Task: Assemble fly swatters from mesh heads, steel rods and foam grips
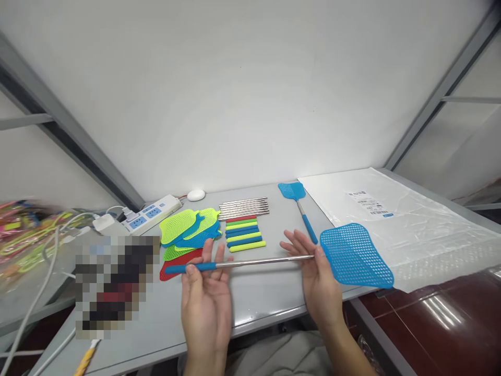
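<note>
A blue fly swatter (pixel 357 255) with a metal telescopic shaft is held level across both hands, its mesh head to the right. My left hand (pixel 207 303) grips the blue handle between thumb and fingers, palm up. Near the head, my right hand (pixel 323 284) pinches the shaft under its thumb, the other fingers spread. A second blue fly swatter (pixel 291 190) lies on the table behind, its handle pointing toward my right hand. Beyond my left hand are loose swatter heads (pixel 178 227) in green, blue and red, a row of coloured handle grips (pixel 245 235) and several metal rods (pixel 243 208).
On the right of the table (pixel 270 297) lies a large white plastic mailer bag (pixel 340 196) with a label. A power strip (pixel 154 211) with cables and a white oval object (pixel 196 195) sit at the back left. Bagged colourful items (pixel 31 245) are at far left; a blurred patch hides something nearby.
</note>
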A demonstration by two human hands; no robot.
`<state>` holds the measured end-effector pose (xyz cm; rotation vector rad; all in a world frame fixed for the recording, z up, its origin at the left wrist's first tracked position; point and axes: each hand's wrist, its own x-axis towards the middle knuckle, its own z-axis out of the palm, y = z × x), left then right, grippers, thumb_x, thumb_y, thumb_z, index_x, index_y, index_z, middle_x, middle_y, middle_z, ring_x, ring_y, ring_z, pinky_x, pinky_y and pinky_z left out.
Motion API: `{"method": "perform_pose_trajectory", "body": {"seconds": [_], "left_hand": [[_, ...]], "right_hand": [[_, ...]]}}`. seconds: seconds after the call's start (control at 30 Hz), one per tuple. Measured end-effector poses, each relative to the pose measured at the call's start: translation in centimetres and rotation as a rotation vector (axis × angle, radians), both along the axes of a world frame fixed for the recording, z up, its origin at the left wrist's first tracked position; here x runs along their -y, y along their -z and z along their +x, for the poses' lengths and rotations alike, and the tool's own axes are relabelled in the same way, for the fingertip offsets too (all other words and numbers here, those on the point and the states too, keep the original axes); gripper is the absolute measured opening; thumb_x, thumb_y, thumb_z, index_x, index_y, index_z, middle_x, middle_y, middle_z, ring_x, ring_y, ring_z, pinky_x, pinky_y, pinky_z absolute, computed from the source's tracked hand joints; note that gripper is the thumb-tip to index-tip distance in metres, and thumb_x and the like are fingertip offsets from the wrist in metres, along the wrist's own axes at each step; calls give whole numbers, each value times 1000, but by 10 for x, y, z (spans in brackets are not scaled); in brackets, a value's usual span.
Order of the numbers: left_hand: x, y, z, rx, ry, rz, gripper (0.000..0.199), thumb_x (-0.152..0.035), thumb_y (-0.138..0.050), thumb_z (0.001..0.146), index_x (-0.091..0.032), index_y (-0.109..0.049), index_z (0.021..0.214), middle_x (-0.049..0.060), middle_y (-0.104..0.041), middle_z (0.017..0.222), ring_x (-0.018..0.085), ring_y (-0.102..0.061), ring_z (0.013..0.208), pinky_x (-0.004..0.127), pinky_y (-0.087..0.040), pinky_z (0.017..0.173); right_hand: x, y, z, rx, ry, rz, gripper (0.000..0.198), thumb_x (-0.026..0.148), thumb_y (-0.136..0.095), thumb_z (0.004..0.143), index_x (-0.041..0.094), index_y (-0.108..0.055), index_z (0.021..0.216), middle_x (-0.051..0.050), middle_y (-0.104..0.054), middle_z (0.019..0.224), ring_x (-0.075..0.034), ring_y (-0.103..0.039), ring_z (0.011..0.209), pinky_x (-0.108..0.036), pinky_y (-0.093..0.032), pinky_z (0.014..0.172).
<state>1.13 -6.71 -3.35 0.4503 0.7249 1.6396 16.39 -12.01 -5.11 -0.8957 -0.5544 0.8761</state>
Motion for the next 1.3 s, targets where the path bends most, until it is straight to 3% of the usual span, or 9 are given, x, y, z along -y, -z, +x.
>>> {"method": "perform_pose_trajectory", "body": {"seconds": [0.13, 0.33, 0.47, 0.63, 0.83, 0.93, 1.07, 1.17, 1.3], "left_hand": [[-10, 0, -14, 49, -2, -60, 18, -32, -49, 96, -21, -62, 90, 4, -64, 128, 23, -59, 119, 45, -45, 104], [-13, -2, -13, 106, -57, -131, 30, -30, -36, 101, -21, -64, 97, 4, -62, 129, 20, -59, 118, 43, -46, 103], [-12, 0, -13, 133, -44, -103, 28, -31, -40, 99, -21, -62, 86, 2, -62, 130, 22, -58, 121, 45, -42, 106], [-13, 4, -17, 114, 6, -68, 26, -32, -40, 99, -22, -62, 90, 2, -59, 134, 24, -58, 121, 47, -41, 106], [-2, 0, 4, 38, -34, -38, 20, -35, -43, 99, -26, -60, 94, 1, -56, 138, 25, -59, 119, 47, -48, 97], [14, 0, 31, 25, 77, -53, 16, -40, -50, 95, -27, -59, 99, 4, -56, 137, 27, -60, 117, 43, -53, 87], [26, 1, 52, 19, 189, -7, 19, -43, -54, 93, -27, -56, 103, 6, -56, 137, 28, -60, 118, 43, -52, 88], [22, 5, 45, -15, 217, 24, 20, -42, -56, 92, -26, -56, 103, 7, -58, 134, 27, -59, 119, 43, -51, 90], [10, 8, 13, -152, 288, -12, 22, -39, -63, 87, -22, -59, 100, 9, -61, 128, 24, -62, 111, 37, -53, 84]], "right_hand": [[0, 1, 1, 42, -36, -18, 51, 58, -39, 94, 24, -65, 120, -7, -70, 116, -27, -65, 104, -48, -35, 105], [-3, -4, 5, -180, 122, 33, 49, 57, -42, 93, 18, -70, 103, -12, -73, 103, -27, -69, 91, -46, -46, 92], [-3, -6, 5, -200, 173, 19, 40, 50, -48, 93, 17, -70, 104, -13, -71, 111, -28, -68, 100, -42, -48, 86], [-3, -7, 5, -184, 213, 34, 36, 46, -50, 93, 19, -69, 108, -12, -70, 115, -28, -67, 103, -38, -49, 81], [-4, -5, 0, -157, 257, -9, 40, 48, -46, 93, 20, -70, 108, -11, -68, 120, -28, -63, 111, -40, -46, 89], [-5, -1, -12, -92, 173, -31, 42, 49, -44, 95, 21, -68, 115, -9, -65, 126, -26, -58, 119, -40, -42, 97], [-6, 3, -21, -135, 70, -4, 43, 49, -41, 97, 24, -63, 124, -8, -63, 129, -26, -59, 117, -42, -44, 95], [-5, 1, -18, -161, 32, -10, 43, 47, -45, 95, 22, -60, 127, -10, -65, 125, -26, -62, 111, -41, -47, 90], [-4, -1, -13, -160, -20, -51, 45, 43, -55, 91, 20, -57, 130, -11, -71, 110, -26, -67, 97, -41, -52, 82]]}}
